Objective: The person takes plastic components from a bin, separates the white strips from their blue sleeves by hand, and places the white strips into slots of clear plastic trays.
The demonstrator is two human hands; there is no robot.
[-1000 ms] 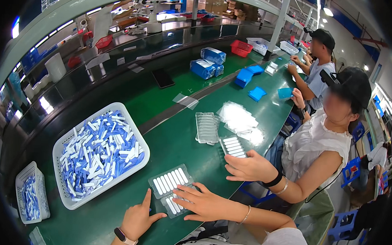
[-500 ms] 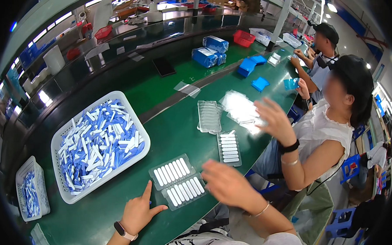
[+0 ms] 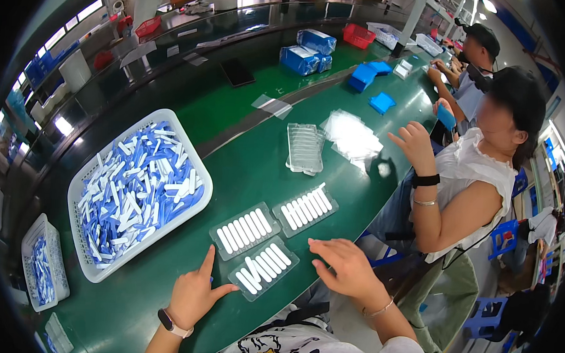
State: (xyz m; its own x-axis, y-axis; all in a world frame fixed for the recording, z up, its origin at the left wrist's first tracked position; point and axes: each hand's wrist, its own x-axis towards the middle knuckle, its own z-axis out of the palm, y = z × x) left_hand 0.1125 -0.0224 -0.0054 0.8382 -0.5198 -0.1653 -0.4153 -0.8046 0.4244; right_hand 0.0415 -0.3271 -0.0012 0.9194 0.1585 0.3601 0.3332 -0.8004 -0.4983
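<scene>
View from the head camera over a green workbench point(image 3: 245, 168). The left hand point(image 3: 195, 292) rests flat on the bench, index finger and thumb spread in a V just beside the nearest clear blister tray point(image 3: 264, 268), fingers loose and holding nothing; the pose seems to steady or nudge the tray. The right hand point(image 3: 345, 267) lies palm down at the bench edge, fingers relaxed and empty, just right of that tray. Three such trays sit within easy reach: the nearest, a middle tray point(image 3: 245, 230) and a farther tray point(image 3: 305, 209), each filled with a row of white oblong pieces. A white basket point(image 3: 203, 189) of loose blue-and-white pieces stands to the left. A stack of empty trays point(image 3: 305, 148) lies farther back, near a co-worker's raised hand point(image 3: 413, 141).
</scene>
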